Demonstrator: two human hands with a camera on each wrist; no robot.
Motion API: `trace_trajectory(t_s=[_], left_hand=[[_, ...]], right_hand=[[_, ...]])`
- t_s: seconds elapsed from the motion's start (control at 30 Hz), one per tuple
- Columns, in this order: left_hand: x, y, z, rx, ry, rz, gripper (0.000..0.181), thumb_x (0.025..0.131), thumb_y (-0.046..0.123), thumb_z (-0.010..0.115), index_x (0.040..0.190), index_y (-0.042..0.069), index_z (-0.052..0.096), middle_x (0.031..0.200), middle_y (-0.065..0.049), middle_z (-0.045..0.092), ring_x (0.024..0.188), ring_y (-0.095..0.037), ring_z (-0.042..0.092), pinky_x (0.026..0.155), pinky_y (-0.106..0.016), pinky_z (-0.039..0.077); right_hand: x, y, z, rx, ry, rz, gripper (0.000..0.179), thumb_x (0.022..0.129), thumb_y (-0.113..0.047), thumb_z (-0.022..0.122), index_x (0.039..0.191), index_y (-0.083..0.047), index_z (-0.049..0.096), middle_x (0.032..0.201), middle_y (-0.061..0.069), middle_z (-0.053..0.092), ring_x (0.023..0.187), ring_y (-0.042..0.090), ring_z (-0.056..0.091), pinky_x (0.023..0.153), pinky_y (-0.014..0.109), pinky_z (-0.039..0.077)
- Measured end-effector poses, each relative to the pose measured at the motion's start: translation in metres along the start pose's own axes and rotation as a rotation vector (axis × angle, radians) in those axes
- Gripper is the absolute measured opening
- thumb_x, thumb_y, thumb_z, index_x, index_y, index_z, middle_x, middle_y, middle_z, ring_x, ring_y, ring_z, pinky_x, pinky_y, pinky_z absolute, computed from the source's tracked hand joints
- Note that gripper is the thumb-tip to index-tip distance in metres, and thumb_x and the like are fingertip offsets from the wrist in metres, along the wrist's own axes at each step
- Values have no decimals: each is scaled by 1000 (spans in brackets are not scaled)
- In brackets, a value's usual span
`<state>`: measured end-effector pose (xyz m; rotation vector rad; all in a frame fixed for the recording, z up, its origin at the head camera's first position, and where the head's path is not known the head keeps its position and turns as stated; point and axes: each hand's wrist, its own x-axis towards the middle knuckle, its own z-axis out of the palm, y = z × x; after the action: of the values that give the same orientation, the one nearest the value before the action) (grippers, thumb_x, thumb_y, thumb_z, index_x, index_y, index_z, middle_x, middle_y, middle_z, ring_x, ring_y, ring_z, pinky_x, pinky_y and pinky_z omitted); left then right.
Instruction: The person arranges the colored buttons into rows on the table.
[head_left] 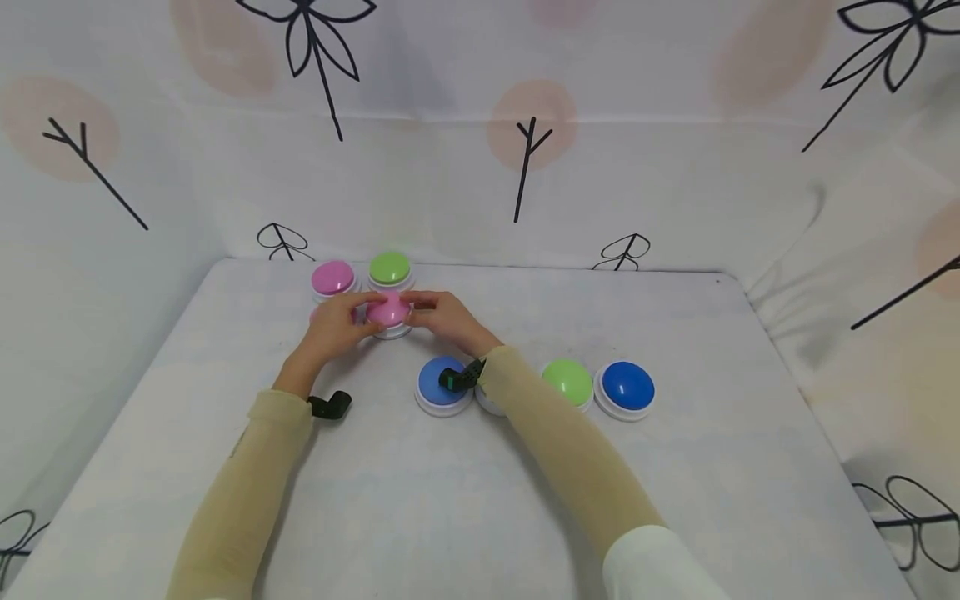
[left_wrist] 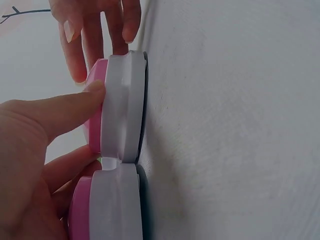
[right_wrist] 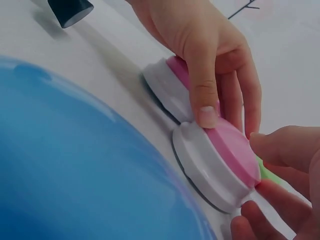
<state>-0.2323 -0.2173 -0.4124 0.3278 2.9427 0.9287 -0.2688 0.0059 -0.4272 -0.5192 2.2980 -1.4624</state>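
Observation:
Both hands meet at a pink-domed push button (head_left: 388, 310) with a white base, standing on the table. My left hand (head_left: 330, 329) grips its left side, the thumb (left_wrist: 95, 92) on the dome's edge. My right hand (head_left: 450, 321) holds the other side, with thumb and fingers (right_wrist: 280, 200) at the dome and rim. A second pink button (left_wrist: 115, 205) sits right beside it, mostly hidden under the left hand in the head view. Behind them stand another pink button (head_left: 332, 277) and a green button (head_left: 389, 268).
Nearer on the white table (head_left: 420, 500) is a row: a light blue button (head_left: 441, 383), a partly hidden white-based one (head_left: 489, 402), a green button (head_left: 567, 382) and a dark blue button (head_left: 628, 386). A patterned cloth wall (head_left: 450, 192) rises behind the table.

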Motion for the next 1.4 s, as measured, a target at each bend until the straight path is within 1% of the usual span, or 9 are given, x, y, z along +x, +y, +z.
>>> trace_trajectory(t_s=[0.17,0.27,0.4,0.57,0.7,0.83,1.03,1.2,1.4], left_hand=[[0,0,4,16,20,11,51,85,16,80,133,17,64,105,-11,62,86,-28,48,73,-39,42],[1,-1,6,23,32,18,50,85,17,80,133,17,65,113,-10,64,87,-29,49,74,-40,43],[1,-2,6,19,31,17,50,85,20,80,133,19,65,129,-9,63,96,-30,52,83,-44,47],[-1,-2,2,-12,4,37,53,83,18,82,133,16,64,131,-11,62,108,-33,54,93,-50,47],[0,-4,1,38,-18,64,61,80,20,84,137,14,61,133,-13,61,116,-33,52,100,-53,44],[2,-5,3,83,-37,82,65,80,24,85,139,14,59,127,-13,63,110,-31,52,96,-51,44],[0,-1,3,81,-32,77,63,80,25,85,138,16,61,118,-11,66,101,-29,52,89,-47,45],[-3,-2,2,58,-36,71,62,82,24,84,138,16,60,120,-11,65,101,-30,51,88,-47,45],[-4,-4,1,-17,-20,76,60,82,19,83,138,15,60,124,-12,63,101,-31,52,88,-46,46]], right_hand=[[0,2,0,-29,-1,-5,48,92,-22,70,139,-21,61,141,2,58,129,22,52,97,39,51],[-1,2,-1,-23,2,-18,49,90,-14,72,138,-17,61,140,3,58,129,23,51,100,38,49],[-2,2,0,-15,7,-25,51,87,-7,73,137,-15,62,139,4,57,127,23,52,104,36,46],[1,3,2,-22,23,-36,55,84,-5,74,137,-10,60,137,9,56,122,24,56,103,35,45],[3,3,3,-55,21,-38,59,84,-4,75,140,-8,57,135,11,57,121,23,56,103,34,44],[4,4,3,-89,8,-28,61,84,-4,75,142,-8,55,131,11,57,119,23,56,103,34,44],[3,3,3,-102,10,-28,61,83,-5,78,140,-8,57,130,11,58,117,23,56,101,33,45],[0,-1,5,-71,25,-14,59,83,-7,79,138,-9,59,131,10,58,117,22,57,101,33,45],[-1,-5,3,-19,40,12,58,83,-8,79,137,-11,60,133,7,57,119,22,56,102,34,45]])
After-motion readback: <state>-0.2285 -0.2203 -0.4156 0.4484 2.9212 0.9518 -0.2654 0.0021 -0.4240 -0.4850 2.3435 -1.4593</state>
